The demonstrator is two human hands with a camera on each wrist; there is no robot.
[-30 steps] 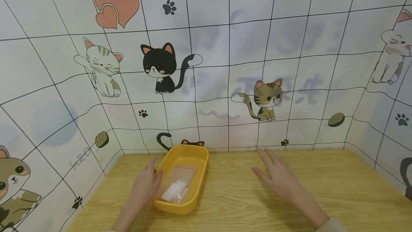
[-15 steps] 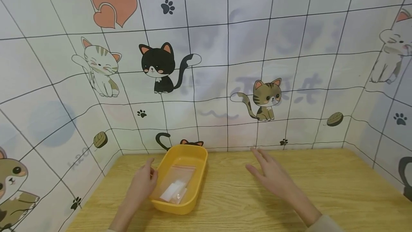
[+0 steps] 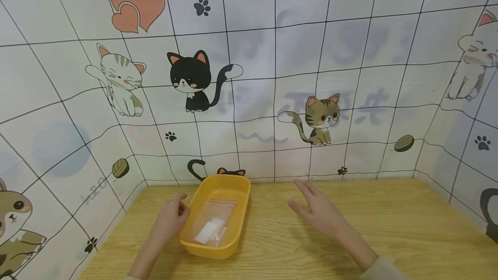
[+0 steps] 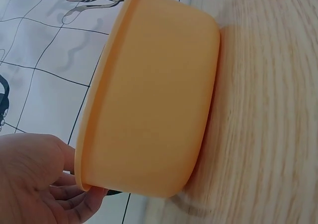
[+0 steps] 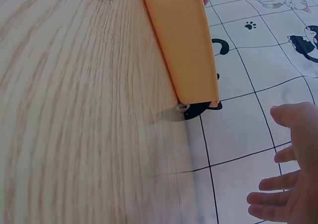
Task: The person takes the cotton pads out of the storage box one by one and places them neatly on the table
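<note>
A yellow plastic tray [image 3: 212,252] sits left of centre on the wooden table. Inside it lies a clear zip bag [image 3: 222,211] with white pieces in its lower part. My left hand [image 3: 169,217] is at the tray's left side, its fingers loosely bent. In the left wrist view that hand [image 4: 35,179] is right beside the rim at one corner of the tray [image 4: 149,100], some fingertips passing behind the rim. My right hand [image 3: 320,215] hovers right of the tray, fingers spread and holding nothing. The right wrist view shows this hand [image 5: 298,179] apart from the tray.
The wooden table [image 3: 389,228] extends right of the tray to the side wall. A white wall covering [image 3: 256,98] with a grid and printed cats rises behind the table and along both sides.
My right hand has moved left, toward the tray. My left thumb has drawn back from over the tray's left rim to outside it. The tray and bag stay in place.
</note>
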